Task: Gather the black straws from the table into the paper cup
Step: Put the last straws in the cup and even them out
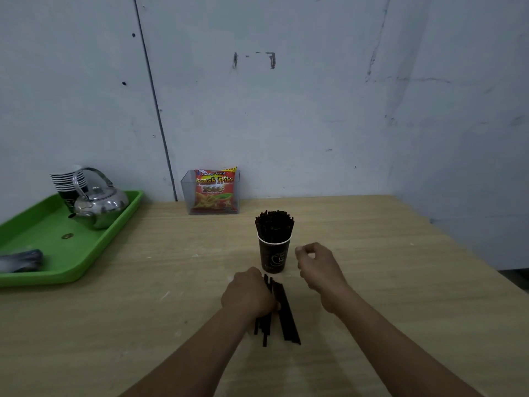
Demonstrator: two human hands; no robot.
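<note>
A dark paper cup point(273, 255) stands upright near the middle of the wooden table point(400, 282), packed with several black straws point(274, 224) that stick out of its top. Just in front of the cup a loose bunch of black straws point(287, 316) lies on the table. My left hand point(247, 293) rests on the left side of that bunch with its fingers curled over several straws. My right hand point(319, 267) hovers to the right of the cup, fingers loosely curled, with nothing visible in it.
A green tray point(43, 233) at the left holds a metal kettle point(98, 204), a stack of paper cups point(68, 181) and a grey object. A clear box with a French fries snack bag point(214, 191) stands against the wall behind the cup.
</note>
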